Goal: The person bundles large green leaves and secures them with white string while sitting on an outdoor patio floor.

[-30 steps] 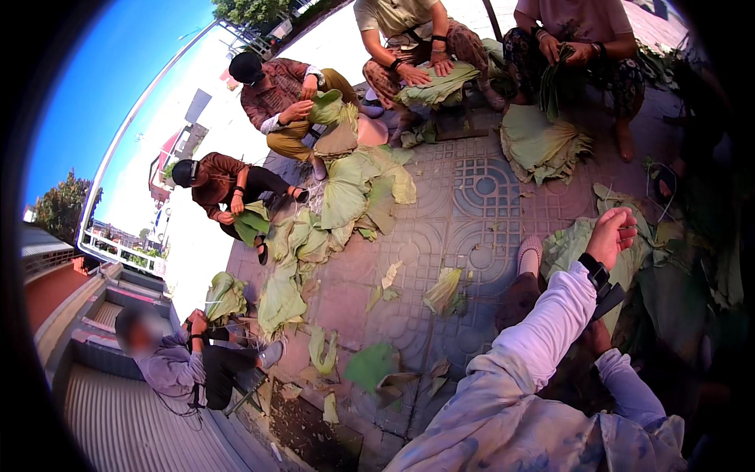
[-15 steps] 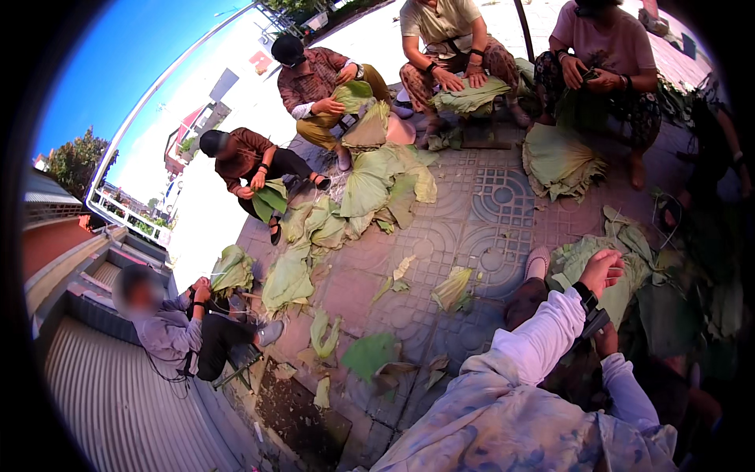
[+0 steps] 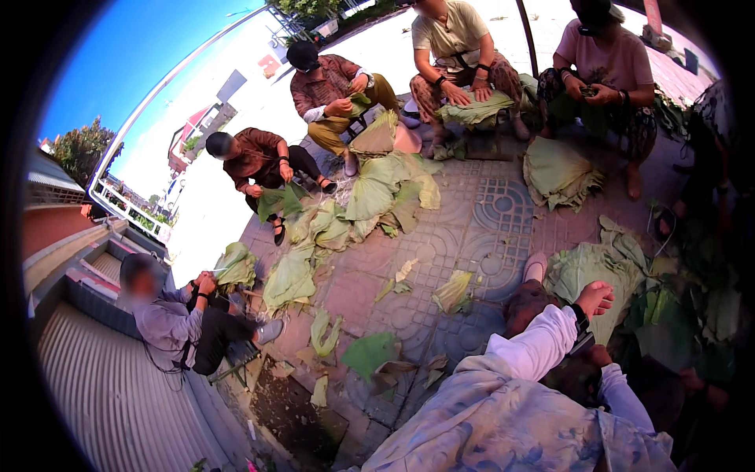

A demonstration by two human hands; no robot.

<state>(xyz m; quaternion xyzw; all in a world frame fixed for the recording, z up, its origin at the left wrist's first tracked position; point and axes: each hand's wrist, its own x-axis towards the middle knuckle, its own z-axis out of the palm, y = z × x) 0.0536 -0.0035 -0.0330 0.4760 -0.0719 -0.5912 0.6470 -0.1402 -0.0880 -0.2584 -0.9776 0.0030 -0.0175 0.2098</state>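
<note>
My left hand (image 3: 595,298) is held out over the pile of large pale green leaves (image 3: 594,271) at the right. Its fingers are loosely bent, and I see nothing in them. Below it, in shadow, is my right hand (image 3: 600,356), its fingers mostly hidden. A dark flat object (image 3: 580,344) shows beside my right hand; whether that hand holds it cannot be made out. There is a dark band (image 3: 580,316) on my left wrist. Darker green leaves (image 3: 661,315) lie in shade to the right of the pale pile.
Several people sit around the paving, handling leaves. Leaf heaps lie at the centre-left (image 3: 370,189) and far right (image 3: 560,173). Loose scraps, such as a pale leaf (image 3: 453,291) and a green leaf (image 3: 370,354), dot the tiles. A corrugated metal sheet (image 3: 102,385) borders the left.
My left hand has moved lower and slightly left, its fingers more bent. My right hand has shifted a little down. The person at the left in brown has lowered their leaf.
</note>
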